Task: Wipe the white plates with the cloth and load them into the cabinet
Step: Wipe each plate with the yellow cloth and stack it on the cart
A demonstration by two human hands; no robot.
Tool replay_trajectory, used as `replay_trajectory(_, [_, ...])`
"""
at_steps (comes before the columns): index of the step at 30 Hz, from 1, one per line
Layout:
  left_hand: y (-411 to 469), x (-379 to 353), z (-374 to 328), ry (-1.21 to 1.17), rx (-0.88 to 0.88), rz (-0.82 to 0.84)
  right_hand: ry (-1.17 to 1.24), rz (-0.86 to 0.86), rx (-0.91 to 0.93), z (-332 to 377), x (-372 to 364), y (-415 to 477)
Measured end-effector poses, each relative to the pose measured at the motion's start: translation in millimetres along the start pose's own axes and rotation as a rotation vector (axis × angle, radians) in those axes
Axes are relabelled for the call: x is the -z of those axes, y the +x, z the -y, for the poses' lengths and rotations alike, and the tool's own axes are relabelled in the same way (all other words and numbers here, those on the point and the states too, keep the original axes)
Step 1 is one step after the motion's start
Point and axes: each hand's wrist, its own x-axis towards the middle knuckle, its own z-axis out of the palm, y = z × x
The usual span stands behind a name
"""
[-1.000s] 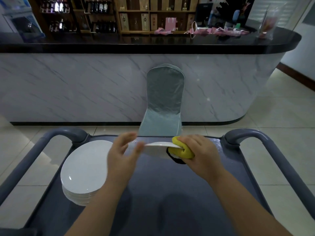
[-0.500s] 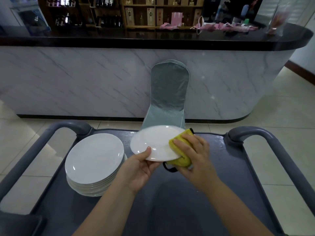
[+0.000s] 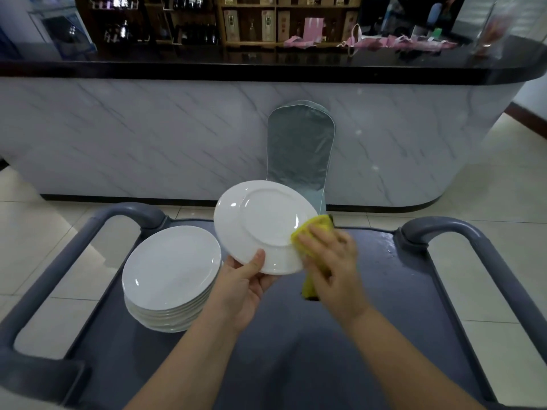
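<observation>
**Wiping the held plate above the cart: points of risk.** The left hand [image 3: 245, 288] pinches a round white ceramic plate [image 3: 260, 223] at its lower rim, thumb [image 3: 257, 260] on the face turned towards us and the other fingers hidden behind. The raised foot ring shows that this face is the underside. The plate is tilted up and held in the air above the flat deck of a grey plastic service cart [image 3: 399, 276], clear of it. The right hand [image 3: 331, 261], blurred, is closed round a folded yellow cloth [image 3: 321, 225] and presses it against the plate's lower right rim. A tail of the cloth hangs below the palm.

We judge the main hazard to be the narrow grip. One thumb and the fingertips hold a glazed plate by its edge, while the wiping hand pushes sideways at a point away from that pinch. A firm stroke could turn the plate about the thumb or pull it free. It could then drop onto the cart or onto the pale tiled floor [image 3: 503, 187] beyond.

A stack of matching white plates [image 3: 171, 267] stands on the cart just beside the left wrist. A wide swing of the held plate could strike its top rim and chip both. The stack also sits near the cart's left edge, so a knock from the forearm could shift it outward.

Damp patches glisten on the deck near the right handle. If the cloth is equally wet, we expect the grip to be slicker. The cabinet is not in view.
</observation>
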Motion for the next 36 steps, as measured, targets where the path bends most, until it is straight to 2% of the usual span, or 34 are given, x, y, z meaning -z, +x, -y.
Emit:
replay_trajectory(1, [0.8,0.1,0.5,-0.009,0.003,-0.002,-0.012,0.019,0.088,8.0,-6.5,-11.7])
replay_trajectory(3, [0.8,1.5,4.6,-0.020,0.018,0.006,-0.026,0.049,0.141,12.5,-9.1,-28.8])
replay_trajectory(8, [-6.2,12.6,14.1,-0.041,0.073,0.024,-0.013,-0.014,-0.173,-10.6,23.5,-9.2])
replay_trajectory(9, [-6.6,12.7,14.3,-0.053,0.083,0.029,-0.030,-0.012,-0.147,-7.8,25.4,-8.5])
replay_trajectory(13, [-4.9,6.2,16.2,-0.063,0.098,0.033,-0.061,0.079,0.141,28.3,8.8,-37.6])
replay_trajectory(18, [-10.2,6.0,18.6,0.016,0.115,0.142,-0.159,0.042,0.092,34.9,14.4,-46.4])
replay_trajectory(23, [-13.0,3.3,10.9,0.129,0.024,0.215,-0.040,0.035,0.136,28.0,12.5,-39.4])
replay_trajectory(25, [-15.7,7.3,5.4,0.131,-0.004,0.187,-0.001,-0.009,0.035,14.1,17.9,-31.0])
replay_trajectory(27, [-17.9,13.3,-1.4,0.158,-0.020,0.170,0.093,-0.080,-0.235,1.2,26.7,-14.6])
replay_trajectory(28, [-19.0,15.6,-3.8,0.169,-0.027,0.175,0.105,-0.090,-0.304,-1.7,28.8,-8.0])
replay_trajectory(29, [-19.8,16.7,-5.5,0.169,-0.037,0.176,0.096,-0.084,-0.291,1.8,28.6,-3.8])
replay_trajectory(33, [-18.9,13.8,-3.9,0.136,-0.054,0.151,-0.026,0.010,0.098,38.9,2.1,-27.7])
replay_trajectory(36, [-20.4,16.1,-1.1,0.156,-0.031,0.152,-0.010,0.007,0.117,28.5,5.9,-34.7])
